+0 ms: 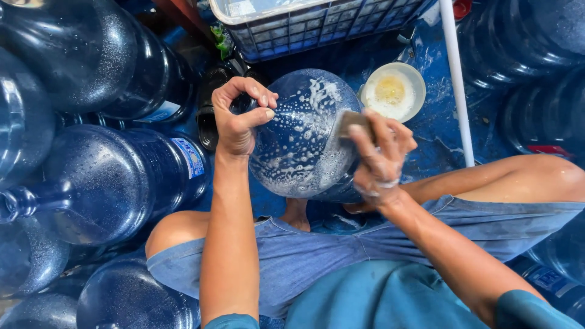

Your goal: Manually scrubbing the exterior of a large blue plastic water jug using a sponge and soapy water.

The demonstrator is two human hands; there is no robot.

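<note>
Far left: several large blue water bottles [116, 183] are lying and standing crowded together, wet with droplets; one is lying on its side with its neck [24, 201] pointing left and a pale label facing right.

Left of centre: the left hand [239, 119] is gripping the upper left edge of a soapy blue water bottle [304, 137]. Its fingers [259, 91] are curling closed over the bottle's rim, thumb pressing against the wet surface. A dark sandal [210, 116] is showing just behind this hand, on the blue floor [439, 116].

Centre: the soapy bottle is sitting between the person's knees, its rounded end tilting up toward the camera, white foam and bubbles streaking across it. A bare foot is peeking out just beneath it.

Top centre: a white plastic crate [304, 21] is standing beyond the bottle.

Right of centre: the right hand [381, 158] is pressing a small brownish scrubbing pad [355, 123] against the right side of the soapy bottle. Its fingers [365, 149], covered in suds, are closing around the pad.

Further right: a round white bowl [393, 91] holding yellowish liquid is resting on the floor, near the bottle. A white pipe [457, 85] is running upright just beside it.

Far right: more blue bottles [536, 55] are crowding the edge.
</note>
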